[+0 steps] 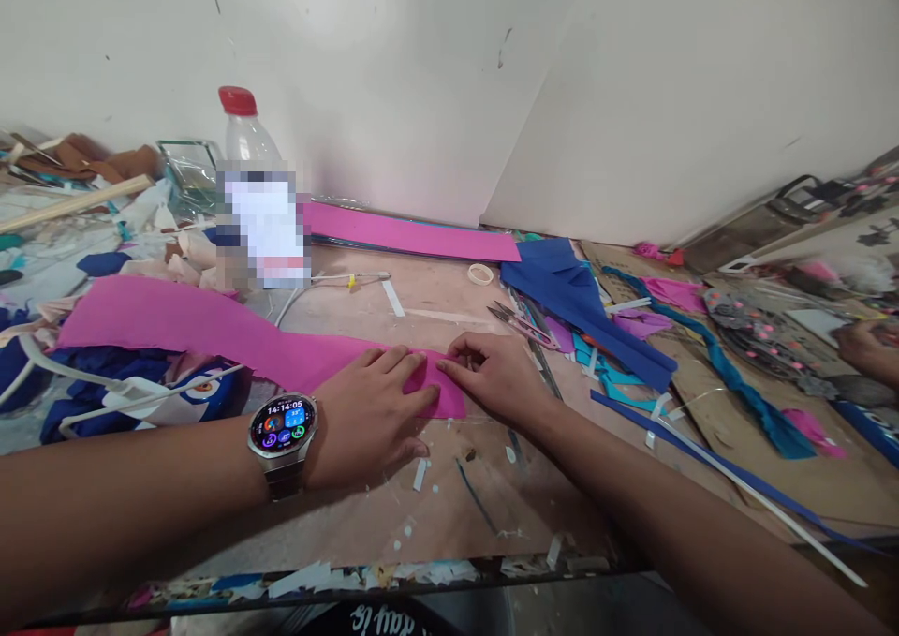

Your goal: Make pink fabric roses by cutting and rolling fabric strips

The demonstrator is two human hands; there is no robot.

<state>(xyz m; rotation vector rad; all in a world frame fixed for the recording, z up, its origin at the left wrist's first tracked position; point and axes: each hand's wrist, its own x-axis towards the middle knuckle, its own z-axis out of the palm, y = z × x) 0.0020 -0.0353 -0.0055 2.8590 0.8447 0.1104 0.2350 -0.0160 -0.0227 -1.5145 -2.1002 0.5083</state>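
A long pink fabric strip (302, 353) runs from the left over the table to just below the centre. My left hand (375, 406), with a smartwatch (285, 423) on its wrist, lies on the strip near its right end, fingers spread. At that right end my right hand (488, 374) has its thumb and forefinger pinched together at the strip's edge; whether cloth is between them is too small to tell. Behind the hands, another pink strip (414, 233) lies flat along the wall, beside blue fabric (590, 308).
Small scissors (523, 324) and a tape ring (480, 274) lie behind my right hand. A red-capped bottle (249, 140) stands behind a blurred phone. A white cable and adapter (144, 402) sit among scraps at left. At far right, another person's hand (871, 347) shows.
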